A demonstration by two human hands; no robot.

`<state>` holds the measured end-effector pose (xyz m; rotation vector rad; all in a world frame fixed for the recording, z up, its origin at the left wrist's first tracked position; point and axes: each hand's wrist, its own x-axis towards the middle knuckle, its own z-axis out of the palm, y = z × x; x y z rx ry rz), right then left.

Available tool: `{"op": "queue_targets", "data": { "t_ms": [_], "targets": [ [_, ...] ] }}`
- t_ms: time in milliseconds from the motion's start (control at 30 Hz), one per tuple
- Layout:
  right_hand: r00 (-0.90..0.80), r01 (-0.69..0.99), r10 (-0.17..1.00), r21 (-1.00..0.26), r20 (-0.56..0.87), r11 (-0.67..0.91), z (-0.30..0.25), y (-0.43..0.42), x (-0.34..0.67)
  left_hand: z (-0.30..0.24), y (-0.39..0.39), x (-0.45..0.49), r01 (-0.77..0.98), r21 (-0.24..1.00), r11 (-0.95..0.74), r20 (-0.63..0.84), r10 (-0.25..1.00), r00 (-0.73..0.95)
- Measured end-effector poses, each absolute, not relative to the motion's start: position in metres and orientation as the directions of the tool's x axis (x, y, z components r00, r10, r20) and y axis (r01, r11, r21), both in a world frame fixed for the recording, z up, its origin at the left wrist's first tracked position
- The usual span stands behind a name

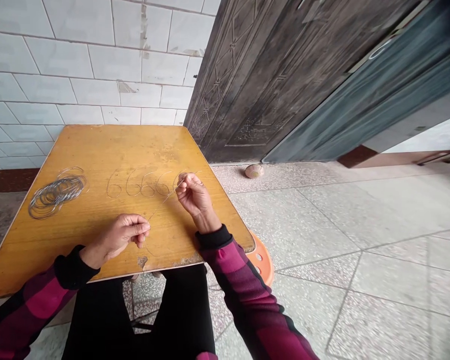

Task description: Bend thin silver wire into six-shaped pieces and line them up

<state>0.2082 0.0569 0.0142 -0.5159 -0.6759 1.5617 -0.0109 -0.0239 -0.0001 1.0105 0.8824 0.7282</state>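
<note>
A thin length of wire (161, 204) stretches between my two hands above a worn yellow wooden table (97, 150). My left hand (120, 236) pinches its near end close to the table's front edge. Farther back, my right hand (193, 194) pinches the wire's other end. Just behind the right hand, several wire pieces bent into loop shapes (140, 186) lie in a row on the tabletop.
A coil of thin wire (56, 192) lies at the table's left side. An orange stool (262, 260) peeks out under the right front corner. A tiled wall stands behind the table, a dark carved door (285, 75) to the right, with a small round object (254, 171) on the floor.
</note>
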Motion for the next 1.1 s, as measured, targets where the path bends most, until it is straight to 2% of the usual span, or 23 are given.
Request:
{"op": "queue_targets", "data": {
  "t_ms": [100,233,333,433,533,700,833,967,1100],
  "targets": [
    [-0.090,-0.718,0.995,-0.696,0.052,-0.029,0.015,0.058,0.207,0.000,-0.023,-0.011,-0.154,0.918,0.364,-0.264,0.855,0.447],
    [-0.128,-0.604,0.990,-0.796,0.053,-0.036,0.008,0.052,0.194,0.005,-0.017,-0.015,-0.342,0.894,0.288,-0.197,0.940,0.277],
    [-0.304,-0.479,0.950,-0.874,0.078,-0.081,-0.005,0.042,0.179,0.009,-0.011,-0.019,-0.459,0.860,0.224,-0.169,0.973,0.160],
    [-0.516,-0.370,0.856,-0.907,0.021,-0.201,-0.019,0.032,0.165,0.011,-0.009,-0.021,-0.535,0.826,0.178,-0.151,0.984,0.094],
    [-0.536,-0.413,0.842,-0.888,0.058,-0.202,-0.024,0.025,0.156,0.011,-0.009,-0.019,-0.558,0.814,0.163,-0.142,0.987,0.082],
    [-0.558,-0.414,0.809,-0.907,0.185,-0.078,-0.021,0.021,0.151,0.011,-0.011,-0.016,-0.560,0.814,0.154,-0.128,0.988,0.085],
    [-0.508,-0.371,0.781,-0.911,0.364,0.183,-0.018,0.018,0.151,0.011,-0.011,-0.015,-0.554,0.819,0.150,-0.121,0.989,0.089],
    [-0.416,-0.288,0.733,-0.842,0.539,0.456,-0.015,0.015,0.152,0.009,-0.012,-0.014,-0.549,0.819,0.166,-0.133,0.986,0.101],
    [-0.388,-0.219,0.710,-0.807,0.588,0.549,-0.011,0.013,0.154,0.010,-0.010,-0.018,-0.546,0.817,0.187,-0.152,0.982,0.110]
  ]
}}
